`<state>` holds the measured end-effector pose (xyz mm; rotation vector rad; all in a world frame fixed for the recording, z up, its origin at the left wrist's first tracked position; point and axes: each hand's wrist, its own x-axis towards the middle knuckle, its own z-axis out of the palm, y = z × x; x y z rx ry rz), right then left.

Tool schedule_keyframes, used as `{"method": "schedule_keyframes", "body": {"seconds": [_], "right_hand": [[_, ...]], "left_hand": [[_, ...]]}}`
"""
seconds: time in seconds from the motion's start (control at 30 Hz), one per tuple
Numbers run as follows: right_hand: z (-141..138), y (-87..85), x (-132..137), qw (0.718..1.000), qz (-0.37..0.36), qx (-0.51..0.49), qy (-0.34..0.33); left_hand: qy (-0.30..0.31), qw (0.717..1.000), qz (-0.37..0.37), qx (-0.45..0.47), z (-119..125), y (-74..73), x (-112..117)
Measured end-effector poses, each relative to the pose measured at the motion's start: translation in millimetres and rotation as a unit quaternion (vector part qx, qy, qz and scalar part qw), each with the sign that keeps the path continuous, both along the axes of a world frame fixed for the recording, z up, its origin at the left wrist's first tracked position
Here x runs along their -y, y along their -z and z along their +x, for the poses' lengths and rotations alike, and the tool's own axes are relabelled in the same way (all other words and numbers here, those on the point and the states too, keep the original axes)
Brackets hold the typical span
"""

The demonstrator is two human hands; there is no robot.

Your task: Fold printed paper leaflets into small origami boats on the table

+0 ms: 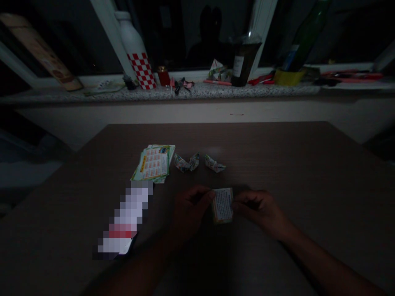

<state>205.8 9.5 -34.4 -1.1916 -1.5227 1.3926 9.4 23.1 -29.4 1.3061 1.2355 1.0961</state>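
Note:
A small folded rectangle of printed paper (222,205) lies on the dark brown table (308,172) in front of me. My left hand (188,211) pinches its left edge with curled fingers. Its right edge is pinched by my right hand (262,211). Beyond the paper stand two small folded paper boats (186,163), (215,164). A fanned stack of printed sheets (153,163) with calendar grids lies to the left of them.
A pixelated flat object (123,224) lies at front left. On the window sill (160,93) stand a white bottle with red checks (137,53), a dark bottle (243,57), a green bottle (304,37), a yellow tape roll (288,77) and small clutter. The room is dim.

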Motion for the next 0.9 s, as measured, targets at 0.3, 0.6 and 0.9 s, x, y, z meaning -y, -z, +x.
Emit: {"method": "schedule_keyframes", "body": {"seconds": [0.3,0.6,0.9], "right_hand": [[0.8,0.8,0.3,1.0,0.012,0.014,-0.009],[0.1,0.7,1.0,1.0,0.013,0.01,-0.002],[-0.4,0.8,0.5,1.0,0.009,-0.002,0.001]], "left_hand": [[-0.003,1.0,-0.003,0.001,0.6,-1.9,-0.2],[0.006,1.0,0.008,-0.005,0.3,-0.7,0.4],[0.007,1.0,0.008,-0.014,-1.6,0.6,-0.6]]}}
